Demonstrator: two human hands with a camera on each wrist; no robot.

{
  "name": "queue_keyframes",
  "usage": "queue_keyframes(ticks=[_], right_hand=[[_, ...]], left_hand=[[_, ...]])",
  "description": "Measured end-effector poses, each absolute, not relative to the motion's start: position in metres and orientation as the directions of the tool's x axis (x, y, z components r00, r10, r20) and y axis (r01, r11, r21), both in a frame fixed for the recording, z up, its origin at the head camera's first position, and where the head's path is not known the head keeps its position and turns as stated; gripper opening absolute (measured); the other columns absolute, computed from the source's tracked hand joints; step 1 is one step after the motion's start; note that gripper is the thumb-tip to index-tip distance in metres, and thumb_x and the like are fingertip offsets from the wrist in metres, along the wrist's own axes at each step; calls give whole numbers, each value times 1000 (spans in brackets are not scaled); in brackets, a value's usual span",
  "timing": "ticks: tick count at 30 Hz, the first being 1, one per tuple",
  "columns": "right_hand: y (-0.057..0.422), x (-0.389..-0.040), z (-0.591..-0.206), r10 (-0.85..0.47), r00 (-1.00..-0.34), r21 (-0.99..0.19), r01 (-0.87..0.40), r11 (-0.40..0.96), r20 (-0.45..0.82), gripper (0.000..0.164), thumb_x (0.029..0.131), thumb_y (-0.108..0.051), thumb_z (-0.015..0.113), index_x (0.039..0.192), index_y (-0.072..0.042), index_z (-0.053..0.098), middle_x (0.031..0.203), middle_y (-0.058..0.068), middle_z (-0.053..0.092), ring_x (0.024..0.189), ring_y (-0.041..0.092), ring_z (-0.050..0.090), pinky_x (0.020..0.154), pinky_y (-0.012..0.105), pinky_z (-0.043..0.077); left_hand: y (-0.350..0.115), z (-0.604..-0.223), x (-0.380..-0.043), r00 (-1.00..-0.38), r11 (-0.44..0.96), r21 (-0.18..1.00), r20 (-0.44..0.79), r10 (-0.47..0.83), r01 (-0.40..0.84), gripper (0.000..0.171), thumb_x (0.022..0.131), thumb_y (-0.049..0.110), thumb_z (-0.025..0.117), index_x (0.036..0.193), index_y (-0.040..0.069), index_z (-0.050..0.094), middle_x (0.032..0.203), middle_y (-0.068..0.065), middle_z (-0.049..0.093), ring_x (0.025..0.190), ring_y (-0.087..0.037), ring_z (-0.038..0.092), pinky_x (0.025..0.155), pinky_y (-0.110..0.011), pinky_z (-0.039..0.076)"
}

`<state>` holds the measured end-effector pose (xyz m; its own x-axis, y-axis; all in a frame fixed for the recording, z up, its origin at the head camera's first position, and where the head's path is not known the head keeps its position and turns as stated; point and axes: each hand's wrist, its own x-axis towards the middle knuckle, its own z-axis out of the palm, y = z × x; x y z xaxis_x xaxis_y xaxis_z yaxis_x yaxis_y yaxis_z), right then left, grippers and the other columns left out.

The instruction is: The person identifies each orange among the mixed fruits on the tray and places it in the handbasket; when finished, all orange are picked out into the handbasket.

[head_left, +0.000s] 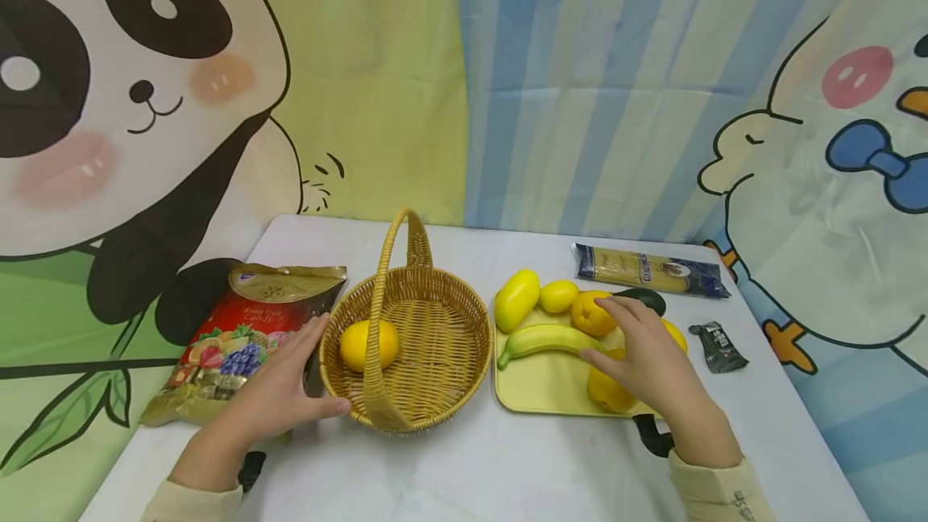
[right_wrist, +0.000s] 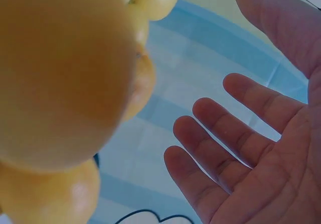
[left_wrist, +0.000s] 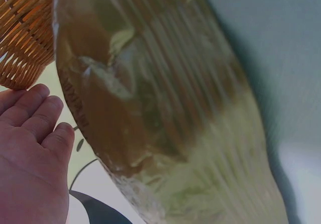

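A wicker basket [head_left: 464, 393] with a tall handle stands at mid-table, and a yellow round fruit [head_left: 354, 345] lies inside it. My left hand [head_left: 279, 393] is at its left side, fingers extended and thumb near the front rim; in the left wrist view, fingertips [left_wrist: 37, 91] meet the wickerwork. My right hand [head_left: 652, 361] hovers over the right part of a yellow tray [head_left: 536, 393], its fingers apart and holding nothing. On this tray are a banana [head_left: 547, 338], a mango-like fruit [head_left: 518, 300], a lemon [head_left: 559, 296] and several orange-yellow fruits [head_left: 590, 314], partly hidden by the hand.
Left of the basket lies a red and gold candy bag [head_left: 254, 329], close beside my left hand. A pasta packet [head_left: 652, 270] lies behind the tray, and a small black packet [head_left: 716, 347] to its right. A dark green fruit [head_left: 645, 298] shows at the tray's back.
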<state>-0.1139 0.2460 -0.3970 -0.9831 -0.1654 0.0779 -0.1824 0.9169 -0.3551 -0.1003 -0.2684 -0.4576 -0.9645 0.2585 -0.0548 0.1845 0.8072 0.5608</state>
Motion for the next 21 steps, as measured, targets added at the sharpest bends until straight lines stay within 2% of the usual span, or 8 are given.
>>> queue_keyframes(ticks=[10,21], right_hand=[[260,-105,-414,-103,-995,-386,-99,917,9,84,88,-42,85,156,-10,47,158,24,45,141,49,45,113,72,40],[266,-90,-428,-69,-998,-406,-66,911,7,85,87,-42,85,156,-9,47,155,23,47,141,47,46,115,72,38]], left_hand=[[-268,-456,-101,-965,809,561,-61,253,176,135,71,73,83,170,22,9,174,-22,19,155,-57,22,113,-84,24],[-268,-456,-101,-963,802,569,-64,260,179,134,71,72,84,170,23,9,174,-22,19,155,-57,22,113,-85,24]])
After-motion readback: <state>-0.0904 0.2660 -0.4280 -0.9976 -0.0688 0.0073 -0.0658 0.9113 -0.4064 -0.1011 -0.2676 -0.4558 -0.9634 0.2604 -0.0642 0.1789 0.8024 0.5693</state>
